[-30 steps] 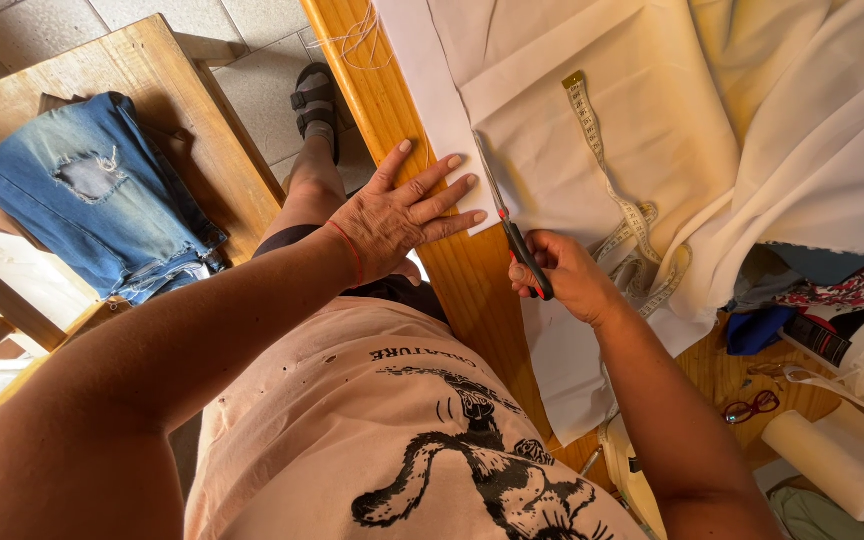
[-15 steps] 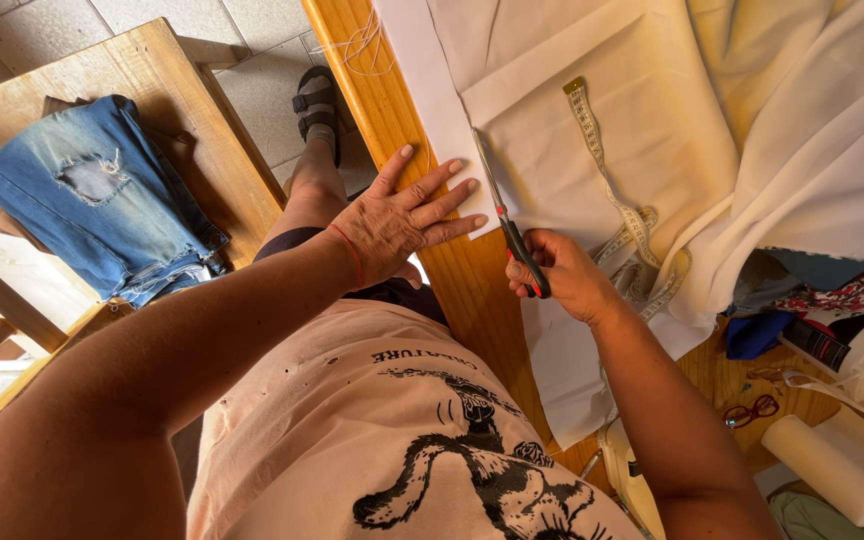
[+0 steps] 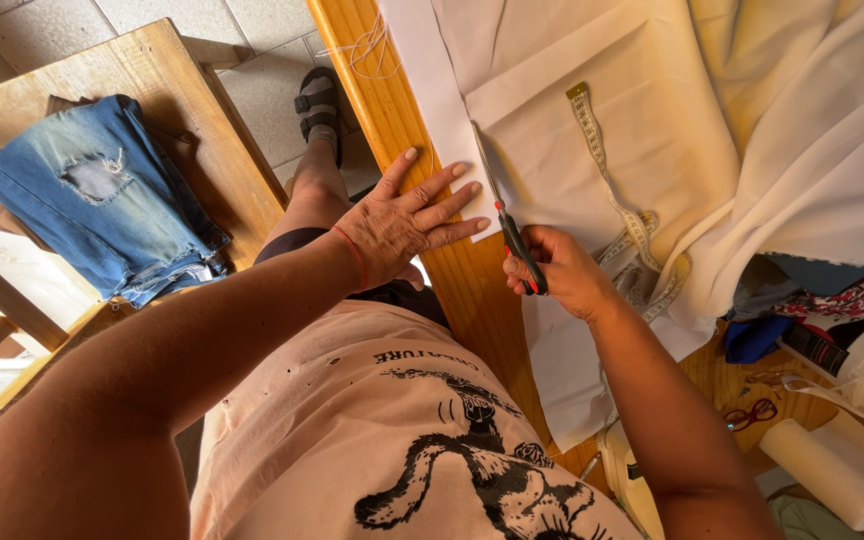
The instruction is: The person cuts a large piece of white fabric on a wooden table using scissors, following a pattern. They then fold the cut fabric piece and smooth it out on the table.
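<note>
Since the earlier frame, our right hand (image 3: pixel 564 272) has carried the scissors (image 3: pixel 508 225) slightly farther along the white fabric (image 3: pixel 572 150), blades apparently mid-cut, though their tips are hard to make out. We grip the red-and-black handles firmly. Our left hand (image 3: pixel 404 218) lies flat and open, fingers spread, pinning a fabric strip against the wooden table edge (image 3: pixel 397 110). Folded jeans (image 3: pixel 102 210) rest on a bench to the left; a measuring tape (image 3: pixel 607 165) crosses the cloth; a paper roll (image 3: pixel 832 475) sits lower right.
</note>
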